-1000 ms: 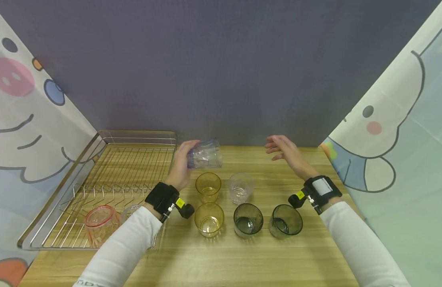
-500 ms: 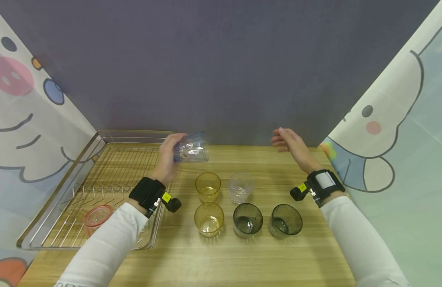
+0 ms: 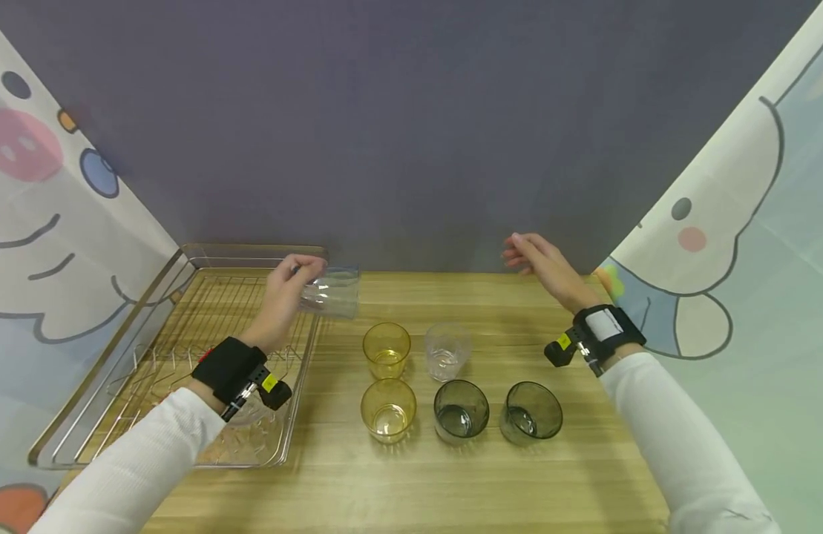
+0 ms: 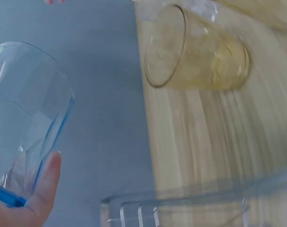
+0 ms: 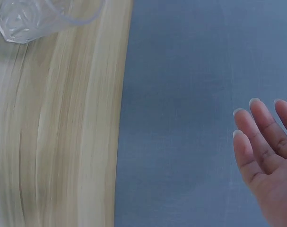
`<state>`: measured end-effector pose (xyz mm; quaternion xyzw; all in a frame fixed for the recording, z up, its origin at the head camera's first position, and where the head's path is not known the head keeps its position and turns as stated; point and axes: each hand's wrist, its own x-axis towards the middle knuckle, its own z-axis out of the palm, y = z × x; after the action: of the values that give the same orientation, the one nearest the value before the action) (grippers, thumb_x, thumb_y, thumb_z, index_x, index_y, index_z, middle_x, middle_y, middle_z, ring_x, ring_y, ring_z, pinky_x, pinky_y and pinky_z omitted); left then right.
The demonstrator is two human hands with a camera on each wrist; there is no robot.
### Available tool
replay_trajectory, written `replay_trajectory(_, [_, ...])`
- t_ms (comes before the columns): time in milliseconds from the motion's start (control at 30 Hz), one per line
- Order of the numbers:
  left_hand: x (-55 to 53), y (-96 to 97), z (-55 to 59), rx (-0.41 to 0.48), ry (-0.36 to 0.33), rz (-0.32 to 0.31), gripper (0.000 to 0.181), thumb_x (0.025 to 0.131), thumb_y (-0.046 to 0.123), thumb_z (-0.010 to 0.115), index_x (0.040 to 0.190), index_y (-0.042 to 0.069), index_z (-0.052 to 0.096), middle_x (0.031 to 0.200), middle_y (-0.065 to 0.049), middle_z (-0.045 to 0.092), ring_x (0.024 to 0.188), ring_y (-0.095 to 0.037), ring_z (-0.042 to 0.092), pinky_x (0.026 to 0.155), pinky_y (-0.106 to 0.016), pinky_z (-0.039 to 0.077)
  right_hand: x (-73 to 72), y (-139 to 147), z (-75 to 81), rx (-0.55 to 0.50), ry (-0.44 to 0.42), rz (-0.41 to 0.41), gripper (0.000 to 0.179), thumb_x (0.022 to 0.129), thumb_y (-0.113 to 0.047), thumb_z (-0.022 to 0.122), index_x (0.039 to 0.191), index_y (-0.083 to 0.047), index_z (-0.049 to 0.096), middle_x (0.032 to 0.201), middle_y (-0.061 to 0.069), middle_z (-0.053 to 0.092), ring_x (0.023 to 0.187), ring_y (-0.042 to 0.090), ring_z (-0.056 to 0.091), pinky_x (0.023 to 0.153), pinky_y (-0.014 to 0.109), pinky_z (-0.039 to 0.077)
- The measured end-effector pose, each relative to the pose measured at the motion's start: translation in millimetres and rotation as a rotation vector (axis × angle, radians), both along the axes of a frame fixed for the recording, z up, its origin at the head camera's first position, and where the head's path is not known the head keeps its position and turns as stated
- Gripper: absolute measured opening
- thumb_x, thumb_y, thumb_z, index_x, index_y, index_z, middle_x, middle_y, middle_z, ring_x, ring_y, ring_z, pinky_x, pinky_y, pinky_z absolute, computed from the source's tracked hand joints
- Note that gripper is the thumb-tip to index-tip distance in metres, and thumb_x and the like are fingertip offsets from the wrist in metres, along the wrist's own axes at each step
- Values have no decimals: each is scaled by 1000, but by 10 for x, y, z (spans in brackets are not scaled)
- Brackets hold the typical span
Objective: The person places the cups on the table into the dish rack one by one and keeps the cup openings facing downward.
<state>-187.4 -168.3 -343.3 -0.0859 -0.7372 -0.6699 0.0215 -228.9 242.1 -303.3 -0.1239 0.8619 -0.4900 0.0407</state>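
My left hand (image 3: 284, 300) grips a bluish clear drinking glass (image 3: 334, 291) by its base end. The glass lies sideways in the air at the right rim of the wire dish rack (image 3: 303, 386), its mouth to the right. In the left wrist view the glass (image 4: 30, 109) shows a blue base, with a finger (image 4: 46, 189) along its side. Held up over the table's back right, my right hand (image 3: 541, 265) has nothing in it. Its fingers are loosely extended in the right wrist view, apart from any glass.
Upright on the wooden table (image 3: 478, 489) stand a back amber glass (image 3: 387, 350), a front amber glass (image 3: 389, 410), a clear glass (image 3: 447, 351) and two grey glasses (image 3: 461, 412). Another clear glass (image 3: 247, 434) sits in the rack, partly behind my left arm. A dark panel (image 3: 411, 148) rises behind.
My left hand has carried the bluish glass leftward, from behind the amber glasses to the rack's right rim. The right hand has shifted slightly up and right. The standing glasses have not moved.
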Motion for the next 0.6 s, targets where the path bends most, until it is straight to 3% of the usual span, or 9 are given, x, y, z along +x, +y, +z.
replay_trajectory(133, [71,-72,72,-116,78,-8,44,102,33,46,126,-5,47,130,-21,47,117,-29,45,101,-48,36,-11,-71,1,-2,-14,8,65,101,-52,34,139,0,41,137,27,50,123,36,48,101,55,38])
replay_trajectory(267, [157,-191,141,-313,205,8,43,102,31,47,127,-4,49,130,-24,48,115,-33,45,101,-52,34,10,-177,3,33,-12,14,65,100,-53,36,140,-2,40,140,24,48,126,35,46,104,56,38])
replay_trajectory(433, [233,-364,187,-610,369,91,40,102,28,49,125,-4,54,118,-23,50,93,-29,38,79,-46,26,27,-325,24,121,8,33,67,99,-54,37,145,-5,34,147,20,42,131,35,41,109,58,35])
replay_trajectory(600, [283,-497,216,-732,440,155,34,99,24,53,118,-3,59,112,-24,53,87,-29,39,73,-44,24,12,-475,35,128,10,53,68,99,-56,37,147,-9,32,152,17,37,137,34,35,112,59,31])
